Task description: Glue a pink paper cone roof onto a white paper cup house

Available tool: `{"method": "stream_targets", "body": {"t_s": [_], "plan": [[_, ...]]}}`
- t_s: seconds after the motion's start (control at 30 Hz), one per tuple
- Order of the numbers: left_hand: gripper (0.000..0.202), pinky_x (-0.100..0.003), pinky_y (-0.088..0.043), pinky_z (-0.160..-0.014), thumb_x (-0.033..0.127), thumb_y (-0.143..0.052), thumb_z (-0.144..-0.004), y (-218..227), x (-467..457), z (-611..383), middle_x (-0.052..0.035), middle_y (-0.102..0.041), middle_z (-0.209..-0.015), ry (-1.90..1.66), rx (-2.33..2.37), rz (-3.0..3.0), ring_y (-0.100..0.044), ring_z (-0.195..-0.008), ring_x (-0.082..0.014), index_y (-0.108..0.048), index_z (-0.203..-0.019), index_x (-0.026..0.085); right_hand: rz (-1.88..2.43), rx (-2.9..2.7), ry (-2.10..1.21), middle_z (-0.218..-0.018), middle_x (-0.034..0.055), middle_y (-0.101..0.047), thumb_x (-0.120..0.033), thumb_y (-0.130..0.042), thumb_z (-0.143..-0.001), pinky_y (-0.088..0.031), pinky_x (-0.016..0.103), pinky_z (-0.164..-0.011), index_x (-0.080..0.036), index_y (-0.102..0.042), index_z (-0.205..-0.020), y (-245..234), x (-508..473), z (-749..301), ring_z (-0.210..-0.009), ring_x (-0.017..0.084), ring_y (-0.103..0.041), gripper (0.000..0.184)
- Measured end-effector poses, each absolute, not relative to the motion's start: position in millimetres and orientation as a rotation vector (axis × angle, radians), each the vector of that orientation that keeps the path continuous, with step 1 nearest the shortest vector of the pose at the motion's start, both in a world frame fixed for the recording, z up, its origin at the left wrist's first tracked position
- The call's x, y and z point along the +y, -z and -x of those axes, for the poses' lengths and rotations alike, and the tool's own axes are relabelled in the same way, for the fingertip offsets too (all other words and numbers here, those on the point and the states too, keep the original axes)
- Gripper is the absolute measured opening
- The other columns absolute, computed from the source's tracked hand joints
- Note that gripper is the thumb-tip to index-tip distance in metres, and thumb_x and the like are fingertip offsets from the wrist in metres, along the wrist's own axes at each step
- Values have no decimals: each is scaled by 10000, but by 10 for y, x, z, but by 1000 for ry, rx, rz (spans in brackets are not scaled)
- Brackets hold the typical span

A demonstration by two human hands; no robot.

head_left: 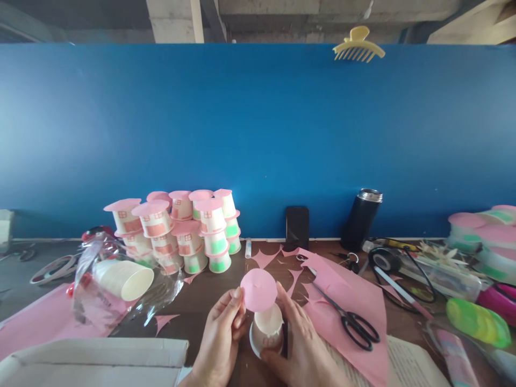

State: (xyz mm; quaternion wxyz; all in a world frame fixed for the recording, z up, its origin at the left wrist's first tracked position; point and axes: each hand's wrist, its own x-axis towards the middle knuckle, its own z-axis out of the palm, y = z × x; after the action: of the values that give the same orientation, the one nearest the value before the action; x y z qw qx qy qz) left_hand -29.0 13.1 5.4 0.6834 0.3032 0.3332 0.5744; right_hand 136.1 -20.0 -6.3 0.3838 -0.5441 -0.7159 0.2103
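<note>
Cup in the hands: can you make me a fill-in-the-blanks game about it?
1. The left hand holds a ___ circle atop the cup.
2. The right hand holds the cup, near scissors with ___ handles.
3. The wall behind is ___.
Answers: pink, black, blue.

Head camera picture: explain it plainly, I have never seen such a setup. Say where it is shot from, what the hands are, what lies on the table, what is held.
There is no machine: the camera sits on a person's head, looking forward and down at their own bare hands. The left hand pinches a pink paper circle over a paper cup that the right hand grips. On the brown table are black scissors on pink paper, a pile of pink-topped cups, a plastic bag of plain cups, a phone and a black flask.
</note>
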Motion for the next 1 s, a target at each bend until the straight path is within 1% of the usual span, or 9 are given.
{"method": "stream_targets", "body": {"t_s": [0.1,0.27,0.47,0.57,0.67,0.73,0.83,0.9,1.0], "plan": [[370,-170,-175,-449,419,-710,-812,-51,127,289,84,-362,-543,-1300,763,-714,-229,-491,-44,-489,-657,167,1475,-1793,-626,-1405,127,-515,-130,-712,-622,-348,530,-1070,-228,-280,-1465,73,-178,-1350,-1292,330,-461,953],[376,-172,-179,-441,428,-752,-765,-69,110,272,87,-356,-520,-1299,810,-754,-217,-486,-44,-512,-642,166,1543,-1729,-515,-1347,127,-548,-214,-803,-631,-362,528,-1055,-227,-204,-1476,146,-126,-1368,-1263,337,-485,1036],[364,-184,-176,-459,443,-684,-827,-82,145,331,74,-382,-565,-1284,815,-917,-223,-499,-44,-517,-663,165,1504,-1786,-400,-1361,103,-553,-208,-801,-649,-390,515,-1034,-261,-156,-1480,207,-129,-1411,-1261,325,-495,1053],[365,-199,-177,-466,484,-642,-846,-127,182,399,67,-391,-582,-1240,823,-1095,-241,-502,-53,-527,-696,171,1525,-1795,-429,-1402,109,-527,-209,-764,-676,-381,493,-1047,-226,-182,-1487,186,-147,-1411,-1276,307,-483,998],[348,-209,-221,-489,467,-595,-881,-218,185,467,61,-365,-607,-1171,863,-1318,-269,-535,-75,-522,-696,182,1555,-1768,-474,-1437,115,-497,-238,-722,-708,-360,486,-1067,-200,-236,-1483,145,-153,-1401,-1293,301,-464,916],[316,-211,-283,-539,429,-577,-900,-289,168,504,45,-388,-659,-1138,891,-1463,-323,-586,-92,-535,-701,187,1553,-1756,-492,-1407,107,-529,-236,-704,-709,-374,477,-1052,-200,-297,-1459,117,-150,-1395,-1261,295,-490,855],[239,-223,-355,-642,386,-585,-899,-372,145,544,19,-468,-745,-1083,911,-1632,-415,-681,-121,-575,-750,199,1560,-1757,-508,-1322,102,-595,-226,-707,-683,-406,473,-1009,-195,-404,-1392,91,-140,-1387,-1189,300,-537,771],[209,-230,-368,-662,376,-602,-887,-405,140,560,16,-488,-759,-1040,919,-1692,-440,-702,-132,-580,-765,207,1569,-1753,-493,-1319,110,-598,-222,-706,-675,-404,486,-1008,-186,-406,-1395,97,-133,-1381,-1185,310,-538,781],[204,-235,-378,-663,368,-608,-880,-442,144,578,14,-500,-755,-963,913,-1756,-461,-707,-139,-586,-757,207,1559,-1727,-443,-1316,125,-601,-208,-704,-665,-395,501,-1020,-164,-350,-1438,137,-124,-1375,-1195,318,-535,851]]}}
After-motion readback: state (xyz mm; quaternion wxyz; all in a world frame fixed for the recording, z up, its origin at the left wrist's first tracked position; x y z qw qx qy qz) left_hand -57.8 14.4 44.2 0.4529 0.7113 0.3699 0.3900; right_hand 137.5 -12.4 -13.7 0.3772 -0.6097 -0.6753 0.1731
